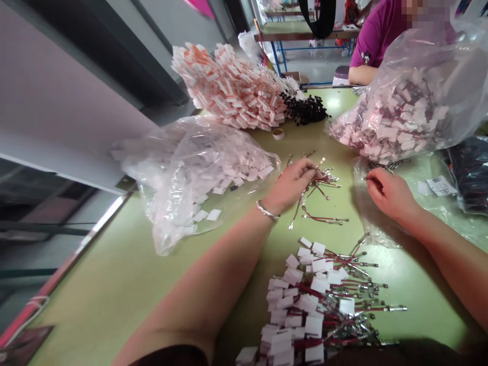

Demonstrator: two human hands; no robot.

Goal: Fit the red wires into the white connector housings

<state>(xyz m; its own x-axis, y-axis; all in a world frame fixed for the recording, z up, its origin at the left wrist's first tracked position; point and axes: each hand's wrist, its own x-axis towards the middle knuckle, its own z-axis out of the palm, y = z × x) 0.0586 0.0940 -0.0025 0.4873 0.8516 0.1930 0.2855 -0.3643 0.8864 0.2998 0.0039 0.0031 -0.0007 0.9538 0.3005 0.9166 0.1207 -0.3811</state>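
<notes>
My left hand [292, 184], with a silver bangle at its wrist, is over a small loose pile of dark red wires [315, 192] with metal terminals on their ends. Its fingertips are closed on wires in that pile, partly hidden behind the hand. To the right, my right hand [392, 195] is raised above a clear plastic bag, thumb and fingers curled together; whatever is between them is too small to name. Nearer me lies a big heap of finished-looking wires with white plastic connector housings [314, 325], their metal ends pointing right.
An open clear bag of white housings [244, 168] lies left. Behind it are a pile of pinkish-white parts [236, 89], black pieces [305, 108] and a tape roll [278, 134]. A full bag [404, 119] stands right, before a person in a purple shirt [375, 33].
</notes>
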